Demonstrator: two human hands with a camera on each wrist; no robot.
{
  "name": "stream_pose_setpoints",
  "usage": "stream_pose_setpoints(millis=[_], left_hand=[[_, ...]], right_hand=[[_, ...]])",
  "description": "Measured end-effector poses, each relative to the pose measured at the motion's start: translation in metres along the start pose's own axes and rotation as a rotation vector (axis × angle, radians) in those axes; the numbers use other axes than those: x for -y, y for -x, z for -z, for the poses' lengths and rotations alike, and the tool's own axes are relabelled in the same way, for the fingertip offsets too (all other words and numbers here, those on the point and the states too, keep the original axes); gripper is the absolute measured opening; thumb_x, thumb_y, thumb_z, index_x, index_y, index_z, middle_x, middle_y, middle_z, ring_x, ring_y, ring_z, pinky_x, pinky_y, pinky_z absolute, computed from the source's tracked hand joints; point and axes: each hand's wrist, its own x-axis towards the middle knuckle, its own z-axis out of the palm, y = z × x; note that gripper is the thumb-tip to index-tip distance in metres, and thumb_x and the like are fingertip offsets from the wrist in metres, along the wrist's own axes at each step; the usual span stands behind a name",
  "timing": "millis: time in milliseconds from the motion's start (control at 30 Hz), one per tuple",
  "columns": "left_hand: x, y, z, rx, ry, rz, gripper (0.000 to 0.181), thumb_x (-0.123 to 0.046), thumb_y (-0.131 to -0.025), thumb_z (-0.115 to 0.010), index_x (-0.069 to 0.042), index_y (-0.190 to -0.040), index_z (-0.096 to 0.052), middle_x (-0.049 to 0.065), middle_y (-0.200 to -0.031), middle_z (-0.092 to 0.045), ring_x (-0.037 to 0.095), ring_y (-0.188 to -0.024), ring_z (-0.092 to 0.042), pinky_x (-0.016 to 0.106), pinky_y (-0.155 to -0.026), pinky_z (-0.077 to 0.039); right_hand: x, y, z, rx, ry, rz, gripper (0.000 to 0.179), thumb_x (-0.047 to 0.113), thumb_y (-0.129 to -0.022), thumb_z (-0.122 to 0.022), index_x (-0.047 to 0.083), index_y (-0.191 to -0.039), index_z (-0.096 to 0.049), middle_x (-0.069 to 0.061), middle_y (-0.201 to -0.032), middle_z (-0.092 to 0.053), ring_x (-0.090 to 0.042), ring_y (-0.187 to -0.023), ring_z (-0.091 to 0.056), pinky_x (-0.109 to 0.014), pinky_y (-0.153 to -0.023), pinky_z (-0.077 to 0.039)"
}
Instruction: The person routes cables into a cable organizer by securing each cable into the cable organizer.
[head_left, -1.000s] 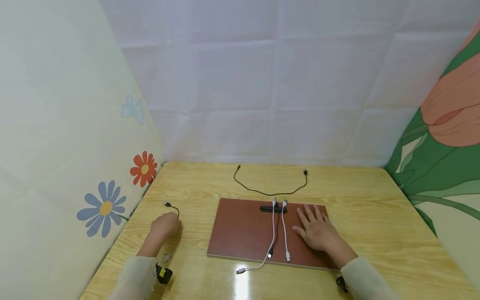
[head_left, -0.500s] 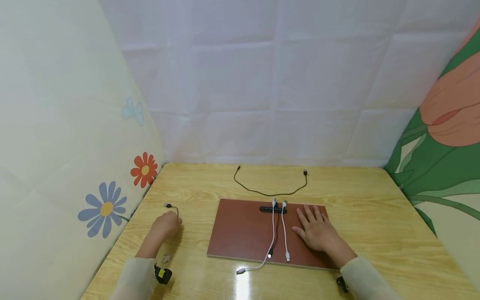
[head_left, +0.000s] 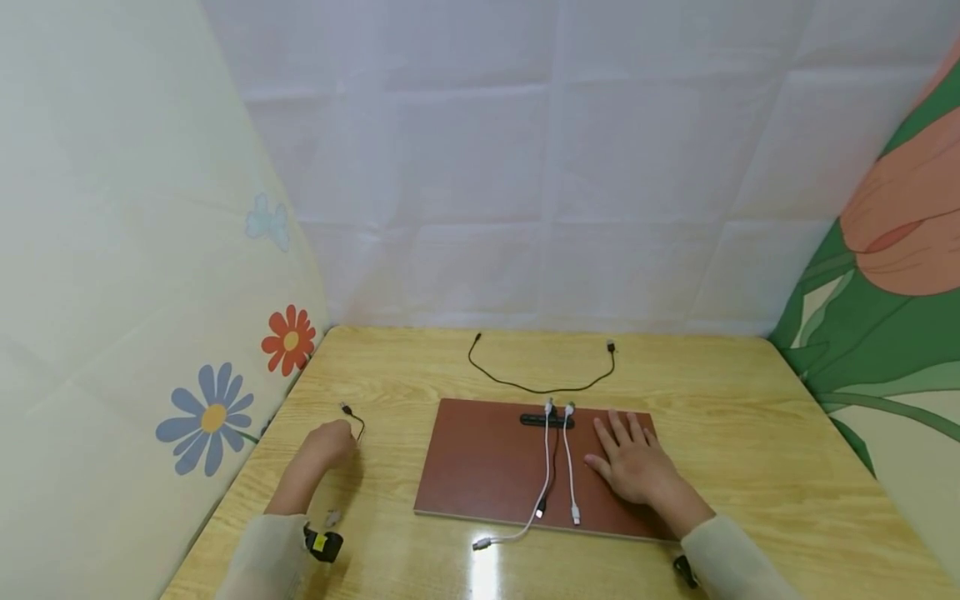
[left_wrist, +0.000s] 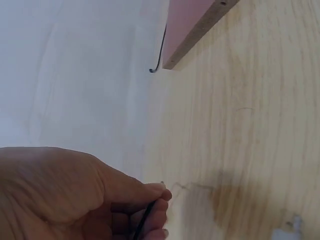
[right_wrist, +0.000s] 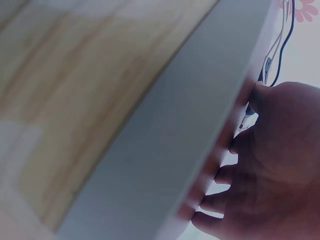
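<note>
My left hand (head_left: 330,443), at the left of the table, pinches a thin black USB cable (head_left: 362,425) between thumb and fingers. The cable's plug end (head_left: 347,409) sticks out beyond the knuckles. In the left wrist view, a stretch of the black cable (left_wrist: 144,220) runs under the thumb. My right hand (head_left: 633,467) lies flat with fingers spread on the right part of a red-brown board (head_left: 476,454). Near the board's far edge is a black cable holder (head_left: 532,419). Two white cables (head_left: 571,475) and a black cable (head_left: 555,458) run from it toward the near edge.
Behind the board, another black cable (head_left: 540,390) lies in a curve on the wooden table (head_left: 720,400). One white cable's plug (head_left: 482,543) reaches past the board's near edge. A small pale piece (head_left: 332,517) lies beside the left wrist. Patterned cloths stand around the table.
My left hand has shifted slightly left, and the cable's plug end has swung a little right, now angled away from me. My right hand stays on the board.
</note>
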Motion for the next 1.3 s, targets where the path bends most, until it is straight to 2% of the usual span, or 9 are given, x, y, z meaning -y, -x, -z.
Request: stream_pose_setpoints(millis=[133,200,367,533,800,1067,1300], left_hand=[[0.001,0.002,0.001,-0.055,0.023,-0.014,0.029,-0.005,-0.094,-0.054,-0.009,-0.066,-0.051,0.004,-0.065,-0.046,0.018,-0.06,-0.041,0.032,-0.059,-0.037],[0.0,0.002,0.002,-0.091,0.035,-0.026,0.026,-0.006,-0.097,-0.055,-0.006,-0.071,-0.057,0.003,-0.067,-0.052,0.017,-0.061,-0.046,0.033,-0.06,-0.041],[-0.009,0.003,0.005,-0.159,0.068,-0.05,0.013,-0.01,-0.1,-0.062,0.002,-0.096,-0.068,0.008,-0.086,-0.068,0.019,-0.071,-0.06,0.037,-0.064,-0.051],[-0.024,0.008,0.009,-0.203,0.075,-0.073,0.012,-0.011,-0.099,-0.064,-0.001,-0.095,-0.068,0.007,-0.083,-0.066,0.018,-0.069,-0.058,0.036,-0.062,-0.05],[-0.045,0.015,0.01,-0.259,0.088,-0.139,0.01,-0.011,-0.098,-0.066,-0.003,-0.093,-0.068,0.005,-0.081,-0.066,0.016,-0.068,-0.059,0.037,-0.062,-0.051],[-0.064,0.016,0.006,-0.305,0.113,-0.184,0.009,-0.012,-0.097,-0.069,-0.006,-0.09,-0.069,0.002,-0.077,-0.064,0.014,-0.064,-0.056,0.033,-0.059,-0.048],[-0.081,0.017,0.004,-0.301,0.144,-0.197,0.009,-0.014,-0.097,-0.068,-0.009,-0.09,-0.068,-0.001,-0.076,-0.061,0.013,-0.064,-0.053,0.032,-0.059,-0.046]], right_hand=[[0.0,0.001,0.001,0.004,-0.009,0.004,0.069,0.046,-0.107,-0.042,0.001,-0.158,-0.029,-0.031,-0.163,-0.018,-0.057,-0.147,-0.012,-0.072,-0.113,-0.017],[-0.002,0.0,-0.001,0.002,-0.011,0.005,0.07,0.049,-0.107,-0.04,0.001,-0.158,-0.029,-0.03,-0.163,-0.018,-0.057,-0.147,-0.011,-0.072,-0.114,-0.016],[-0.013,-0.007,-0.013,-0.035,0.01,0.017,0.076,0.058,-0.106,-0.033,0.002,-0.158,-0.028,-0.029,-0.163,-0.018,-0.056,-0.148,-0.011,-0.072,-0.113,-0.016],[-0.02,-0.012,-0.022,-0.08,0.024,0.023,0.076,0.059,-0.106,-0.034,0.003,-0.158,-0.03,-0.028,-0.163,-0.02,-0.056,-0.147,-0.014,-0.073,-0.112,-0.019],[-0.001,0.0,0.0,-0.014,-0.012,0.006,0.068,0.044,-0.107,-0.044,-0.001,-0.156,-0.031,-0.033,-0.161,-0.02,-0.059,-0.146,-0.013,-0.073,-0.112,-0.018],[0.002,-0.001,0.003,0.016,-0.026,-0.011,0.067,0.041,-0.107,-0.046,-0.002,-0.156,-0.031,-0.033,-0.161,-0.019,-0.059,-0.146,-0.012,-0.073,-0.112,-0.017],[0.004,-0.003,0.007,0.023,-0.038,-0.015,0.067,0.041,-0.107,-0.047,-0.002,-0.155,-0.033,-0.035,-0.16,-0.021,-0.061,-0.145,-0.013,-0.074,-0.111,-0.02]])
